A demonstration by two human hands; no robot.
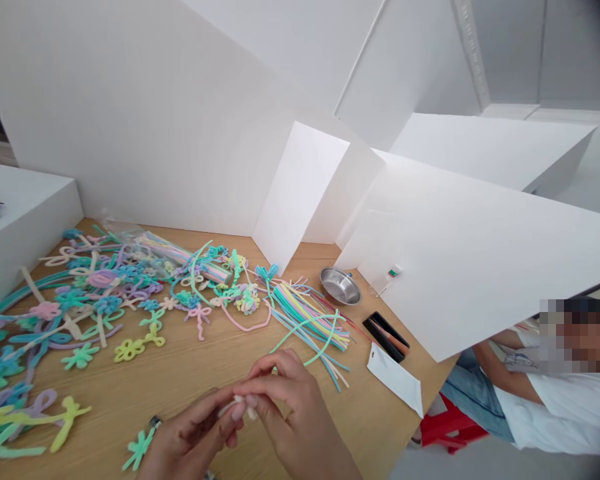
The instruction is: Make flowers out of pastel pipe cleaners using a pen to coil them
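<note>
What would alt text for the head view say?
Bare left hand and right hand pinch a small cream piece above a brown wooden table. Pastel fuzzy flowers crowd the left; a pastel stem bundle lies beyond.

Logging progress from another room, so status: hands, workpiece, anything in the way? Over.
Left hand and right hand together, pinching small pale piece. Piece mostly hidden. Green stem curving close to right hand; contact unclear.

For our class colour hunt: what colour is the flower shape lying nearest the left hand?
Mint green; the flower shape shows in the head view.
</note>
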